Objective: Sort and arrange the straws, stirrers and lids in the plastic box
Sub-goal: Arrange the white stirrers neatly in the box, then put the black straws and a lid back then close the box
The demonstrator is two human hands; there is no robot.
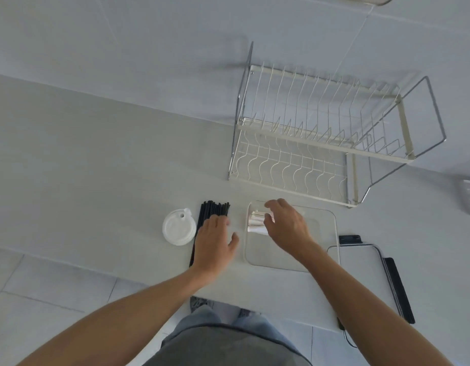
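Clear plastic box [326,233] on pale counter, open, lid off — landmark for all below. Right hand [288,224] inside box at far-left corner, fingers curled around pale bundle [256,220], likely stirrers or wrapped straws, seemingly seating it against wall. Left of box: black straws [214,207] in flat row, left hand [212,240] resting flat on them, fingers spread, not gripping — probably steadying. White lids [178,228] stacked farther left, untouched.

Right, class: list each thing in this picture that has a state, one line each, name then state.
plastic box: open, holding pale sticks
box lid: off, beside box
black straws: on counter, outside box
cup lids: on counter, outside box
dish rack: empty
left hand: on straws
right hand: in box
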